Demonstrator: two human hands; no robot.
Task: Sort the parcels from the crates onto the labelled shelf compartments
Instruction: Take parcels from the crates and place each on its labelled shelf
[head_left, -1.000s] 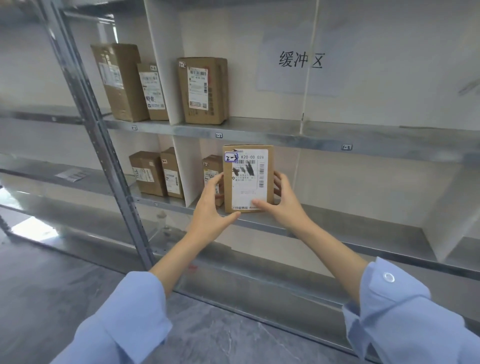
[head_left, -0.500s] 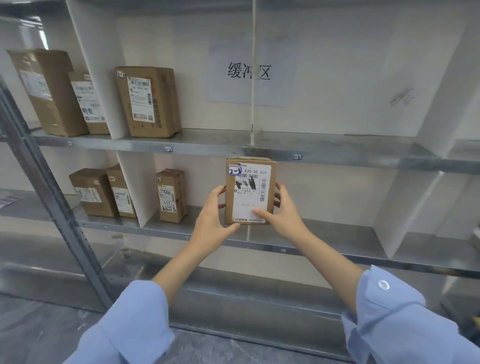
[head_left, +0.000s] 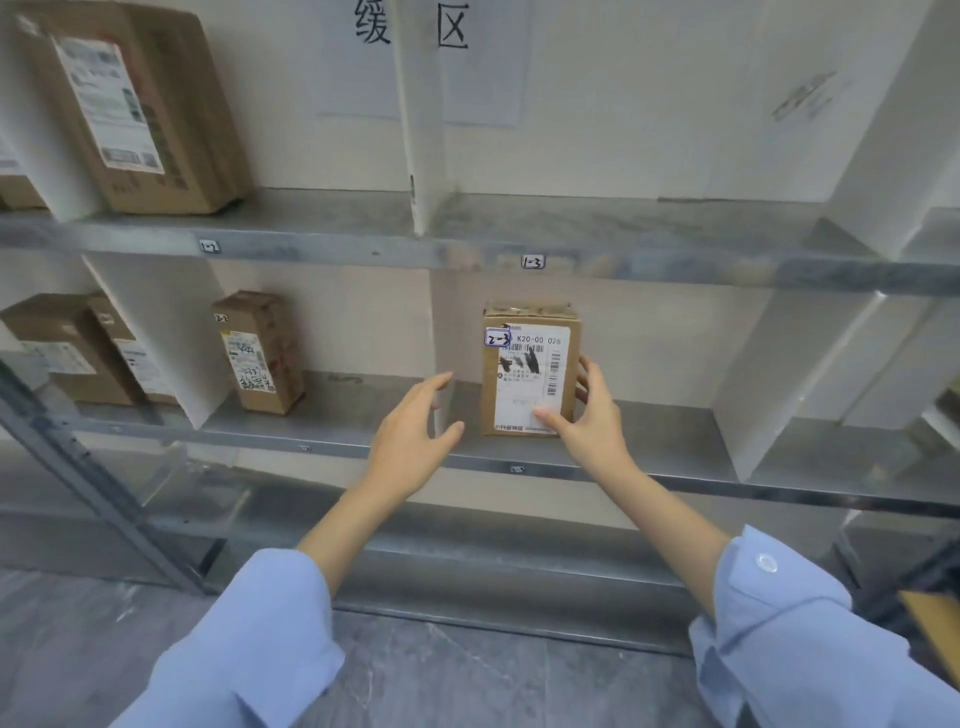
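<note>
The parcel (head_left: 530, 371), a small brown carton with a white shipping label and a handwritten "2-3" sticker at its upper left corner, stands upright on the lower shelf board (head_left: 670, 441). It is close to the front edge, in the compartment just right of a thin white divider (head_left: 435, 322). Its base appears to rest on the board.

The right hand (head_left: 592, 415) grips the parcel at its lower right. The thumb is pressed on the front of the label and the fingers are curled round the right side towards the back. The left hand (head_left: 410, 431) is just left of the parcel and not touching it. Its fingers are loosely straight and spread, and it holds nothing. Both forearms come out of light blue sleeves (head_left: 249, 649).

On the front lip of the upper shelf (head_left: 675, 270), directly above the parcel, is a small tag reading "1-3" (head_left: 532, 261). Further left on the same lip is a tag reading "1-2" (head_left: 209, 246). A tag on the lower lip (head_left: 517, 469) below the parcel is too small to read.

In the compartment to the left, a narrow upright carton (head_left: 258, 353) stands alone. Beyond the next divider, two more cartons (head_left: 67, 353) stand side by side. A larger carton (head_left: 135, 109) stands on the upper shelf at far left. A paper sign (head_left: 410, 31) with large black characters hangs on the back wall above. The floor (head_left: 441, 675) below is grey stone.
</note>
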